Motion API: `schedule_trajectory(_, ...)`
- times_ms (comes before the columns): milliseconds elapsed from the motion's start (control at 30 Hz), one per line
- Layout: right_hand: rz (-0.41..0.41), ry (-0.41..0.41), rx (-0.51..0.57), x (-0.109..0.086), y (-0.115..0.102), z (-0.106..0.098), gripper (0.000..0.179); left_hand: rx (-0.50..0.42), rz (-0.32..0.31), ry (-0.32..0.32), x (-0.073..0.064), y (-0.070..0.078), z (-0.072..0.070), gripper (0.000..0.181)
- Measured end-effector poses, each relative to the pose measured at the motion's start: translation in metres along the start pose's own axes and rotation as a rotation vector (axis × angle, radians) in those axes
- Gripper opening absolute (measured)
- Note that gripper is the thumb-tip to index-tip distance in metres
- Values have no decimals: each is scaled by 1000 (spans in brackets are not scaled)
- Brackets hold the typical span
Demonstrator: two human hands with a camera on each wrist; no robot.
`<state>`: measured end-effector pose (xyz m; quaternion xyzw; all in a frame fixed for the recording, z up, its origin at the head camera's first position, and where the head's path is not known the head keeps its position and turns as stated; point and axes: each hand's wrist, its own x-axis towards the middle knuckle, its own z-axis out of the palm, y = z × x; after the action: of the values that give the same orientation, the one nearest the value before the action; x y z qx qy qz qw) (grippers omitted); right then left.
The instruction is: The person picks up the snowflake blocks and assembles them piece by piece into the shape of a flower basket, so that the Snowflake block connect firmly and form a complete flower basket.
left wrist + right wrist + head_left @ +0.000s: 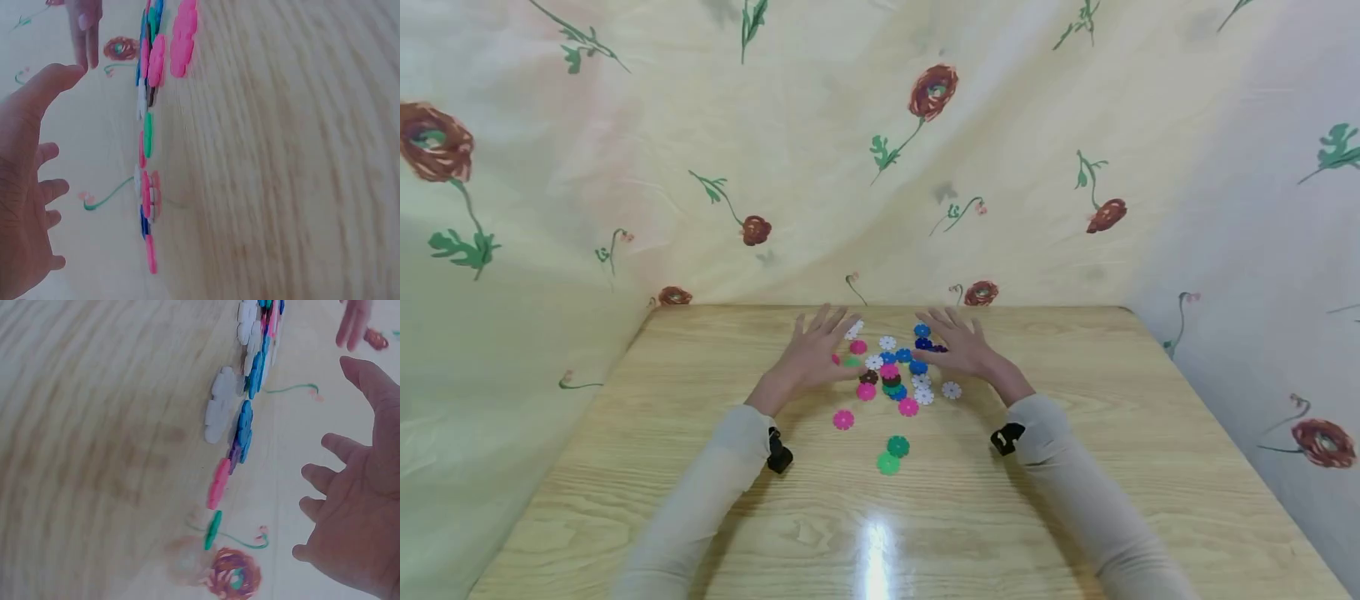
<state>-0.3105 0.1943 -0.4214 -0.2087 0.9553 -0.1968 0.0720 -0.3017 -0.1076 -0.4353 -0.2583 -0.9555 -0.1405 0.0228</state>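
Flower-shaped plastic discs lie scattered on the wooden table between both hands, in pink (843, 419), white (951, 390), blue (903, 356), green (898, 446), brown and purple. At the pile's left side, my left hand (815, 350) hovers with fingers spread, holding nothing. Over the right side, my right hand (962, 343) is likewise spread and hides a few discs. In the left wrist view the left hand's thumb (59, 78) points toward the pile, above table level. The right wrist view shows the right palm (356, 519) raised over the table, facing the discs.
The light wooden table (625, 467) carries the discs, with a bright glare spot near its front. A cream curtain (820, 150) printed with red flowers hangs along the back and both sides. Each sleeve cuff bears a small black wrist camera (779, 454).
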Motion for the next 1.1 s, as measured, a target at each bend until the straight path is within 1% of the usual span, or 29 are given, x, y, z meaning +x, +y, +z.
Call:
schedule_trajectory(67,-40,11,5,-1,-3,-1,81,-6,39,-8,-1,5,-2,96)
schedule_trajectory(167,-128,25,7,-4,-9,0,79,9,120,-7,-5,13,-3,92)
schedule_trajectory(233,-206,33,16,-7,-14,2,77,14,177,3,-8,18,-3,85)
schedule_trajectory(300,-282,40,22,-12,-19,4,73,9,244,27,-12,23,-2,74)
schedule_trajectory(433,-419,55,0,-22,-28,12,58,4,390,62,-20,33,6,54)
schedule_trajectory(533,-505,55,-31,-29,-31,22,45,23,507,68,-27,40,11,49)
schedule_trajectory(633,-565,25,-38,-37,-36,29,36,26,589,50,-32,48,15,47)
schedule_trajectory(733,-575,-31,-32,-43,-39,34,30,36,634,21,-35,55,16,46)
schedule_trajectory(900,-548,-115,-11,-47,-42,41,27,64,666,-54,-38,65,18,49)
schedule_trajectory(1000,-538,-143,2,-48,-43,43,24,68,677,-88,-40,68,18,49)
schedule_trajectory(1100,-544,-153,14,-48,-43,42,21,63,683,-98,-41,69,21,47)
